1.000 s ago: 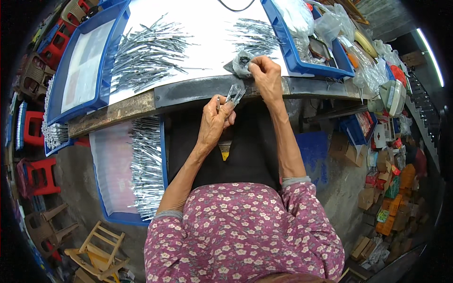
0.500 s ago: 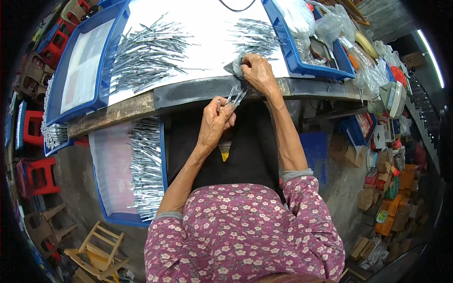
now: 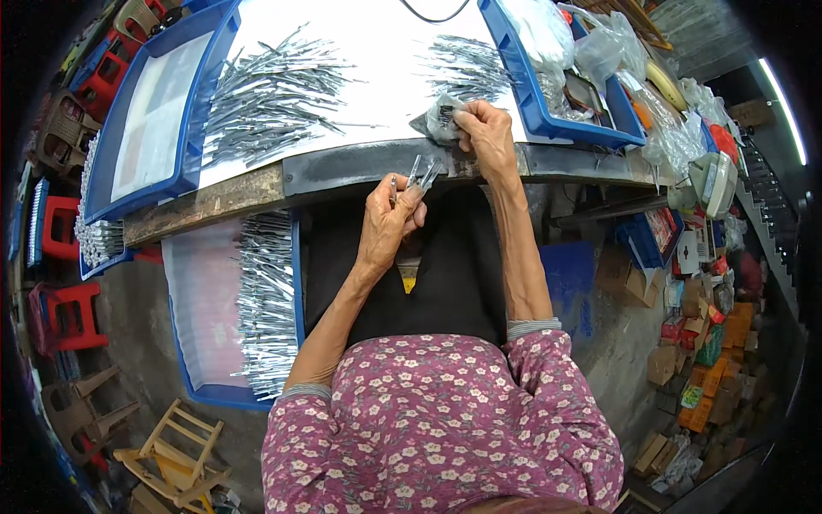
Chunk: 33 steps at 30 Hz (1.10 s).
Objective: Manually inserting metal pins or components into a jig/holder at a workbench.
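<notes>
My left hand (image 3: 387, 218), just in front of the table edge, is closed around several slim pieces, some clear and some metallic (image 3: 425, 174), whose tips point up and away. My right hand (image 3: 486, 137) is over the table's front edge, thumb and fingers pinched together at a small grey plastic bag (image 3: 434, 127). Small dark parts (image 3: 446, 111) show at the bag's mouth, beside the fingertips. Whether the pinch is on one of them or on the plastic cannot be made out. Beyond the hands lie a large pile of thin metallic strips (image 3: 274, 98) and a smaller pile (image 3: 469, 64).
Blue trays stand on the table, one at the left (image 3: 184, 128) and one at the right (image 3: 556, 124) with plastic bags. Below the table at left, another blue tray (image 3: 227, 396) holds many metallic strips. A yellow-tipped tool (image 3: 408, 281) shows near my lap.
My right hand has shifted slightly to the right, and the bag's mouth with dark parts now shows beside its fingertips. My left hand keeps its hold, nearly still.
</notes>
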Available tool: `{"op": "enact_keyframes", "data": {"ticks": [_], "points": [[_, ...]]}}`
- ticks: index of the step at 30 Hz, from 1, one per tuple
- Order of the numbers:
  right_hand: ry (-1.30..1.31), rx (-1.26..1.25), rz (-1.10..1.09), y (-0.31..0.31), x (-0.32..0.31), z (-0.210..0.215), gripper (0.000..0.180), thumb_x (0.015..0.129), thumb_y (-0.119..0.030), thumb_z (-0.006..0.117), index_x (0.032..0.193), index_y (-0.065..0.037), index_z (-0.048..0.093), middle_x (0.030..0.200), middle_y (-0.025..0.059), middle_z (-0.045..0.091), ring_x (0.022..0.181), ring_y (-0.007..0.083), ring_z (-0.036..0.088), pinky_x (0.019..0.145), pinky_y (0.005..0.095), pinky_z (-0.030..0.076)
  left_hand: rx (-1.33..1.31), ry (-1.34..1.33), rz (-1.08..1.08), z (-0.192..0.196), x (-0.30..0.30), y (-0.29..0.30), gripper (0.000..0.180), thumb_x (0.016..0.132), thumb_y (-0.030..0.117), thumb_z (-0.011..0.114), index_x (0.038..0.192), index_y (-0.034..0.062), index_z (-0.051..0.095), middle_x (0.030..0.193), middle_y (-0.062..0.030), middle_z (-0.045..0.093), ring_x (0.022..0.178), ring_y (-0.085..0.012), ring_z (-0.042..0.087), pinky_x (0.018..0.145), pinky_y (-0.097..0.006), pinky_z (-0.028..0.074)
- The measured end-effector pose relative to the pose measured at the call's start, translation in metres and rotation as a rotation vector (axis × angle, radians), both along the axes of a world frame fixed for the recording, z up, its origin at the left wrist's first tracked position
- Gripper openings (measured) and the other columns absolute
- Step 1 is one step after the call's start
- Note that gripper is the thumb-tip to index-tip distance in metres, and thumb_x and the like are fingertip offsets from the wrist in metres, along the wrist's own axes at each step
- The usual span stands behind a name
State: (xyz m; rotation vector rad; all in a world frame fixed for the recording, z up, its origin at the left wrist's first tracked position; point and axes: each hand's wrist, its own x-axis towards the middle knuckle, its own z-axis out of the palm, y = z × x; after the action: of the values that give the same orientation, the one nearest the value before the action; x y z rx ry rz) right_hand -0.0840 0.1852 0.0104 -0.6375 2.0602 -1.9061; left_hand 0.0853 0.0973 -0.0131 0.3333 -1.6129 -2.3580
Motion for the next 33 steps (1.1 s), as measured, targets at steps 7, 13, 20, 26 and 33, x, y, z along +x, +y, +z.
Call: {"op": "enact_keyframes", "data": {"ticks": [7,13,20,26,33], "points": [[-0.229,-0.174,0.070,0.008,0.017,0.006,0.004,0.077,-0.002,0.058,0.078,0.001,0.056,0.063,0.0029,0.052,0.049,0.0059,0.044,0.045,0.0180,0.035,0.008,0.013,-0.010,0.001,0.000,0.000,0.020,0.089,0.024,0.048,0.083,0.0059,0.045,0.058,0.0000,0.047,0.044,-0.0024,0.032,0.040,-0.017,0.024],[-0.259,-0.227,0.189,0.013,0.032,0.001,0.002,0.075,0.000,0.058,0.077,0.000,0.057,0.061,0.0020,0.053,0.049,0.0054,0.043,0.045,0.0175,0.033,0.044,0.039,0.007,0.004,0.000,0.001,0.021,0.090,0.025,0.049,0.084,0.0056,0.045,0.059,-0.0002,0.047,0.044,-0.0028,0.033,0.040,-0.017,0.025],[-0.211,-0.169,0.220,0.014,0.043,0.005,0.004,0.072,0.003,0.058,0.076,0.001,0.058,0.060,0.0010,0.052,0.049,0.0051,0.043,0.045,0.0180,0.032,0.066,0.069,0.024,0.004,0.000,0.000,0.019,0.090,0.023,0.048,0.085,0.0053,0.046,0.060,-0.0012,0.048,0.045,-0.0027,0.033,0.041,-0.017,0.025],[-0.211,-0.127,0.278,0.020,0.056,0.000,0.008,0.069,0.004,0.060,0.076,0.001,0.057,0.062,-0.0001,0.052,0.051,0.0046,0.043,0.046,0.0173,0.033,0.083,0.093,0.044,0.007,-0.001,-0.003,0.019,0.090,0.023,0.049,0.085,0.0050,0.046,0.061,-0.0012,0.048,0.046,-0.0030,0.033,0.042,-0.017,0.025],[-0.209,-0.044,0.388,0.025,0.065,0.000,0.015,0.069,0.000,0.062,0.084,-0.001,0.058,0.069,-0.0004,0.057,0.058,0.0027,0.049,0.050,0.0162,0.038,0.073,0.080,0.033,0.006,-0.002,-0.001,0.020,0.089,0.024,0.049,0.087,0.0035,0.048,0.061,-0.0006,0.048,0.046,-0.0032,0.033,0.042,-0.017,0.025]]}}
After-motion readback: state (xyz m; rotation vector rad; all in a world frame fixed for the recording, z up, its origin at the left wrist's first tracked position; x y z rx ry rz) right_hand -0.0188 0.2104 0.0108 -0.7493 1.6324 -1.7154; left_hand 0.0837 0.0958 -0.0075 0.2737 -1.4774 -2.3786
